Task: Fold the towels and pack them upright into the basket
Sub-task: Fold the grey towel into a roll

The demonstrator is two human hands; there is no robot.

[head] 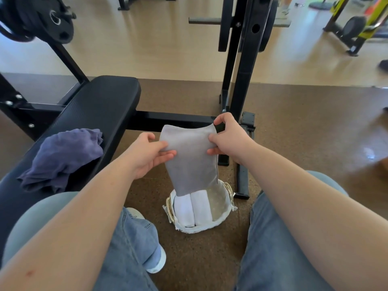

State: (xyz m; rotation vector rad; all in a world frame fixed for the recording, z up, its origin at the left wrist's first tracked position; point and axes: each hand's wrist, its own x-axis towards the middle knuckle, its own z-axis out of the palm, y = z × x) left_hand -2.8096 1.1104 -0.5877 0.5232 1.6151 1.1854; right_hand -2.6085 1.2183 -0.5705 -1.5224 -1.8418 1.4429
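Only one view is given. It is taken from the person's head and is directed forward and down. The left hand [147, 156], the right hand [231, 139] and the basket [201, 230] on the floor [294, 127] are seen from near. By the wide angle, much of the floor farther away is included too.

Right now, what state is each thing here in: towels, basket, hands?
grey towel: folded, held above the basket.
left hand: pinches the towel's left edge.
right hand: pinches its top right corner.
white towels: two, folded, standing in the basket.
basket: on the floor, partly filled.
purple towel: crumpled on the bench.
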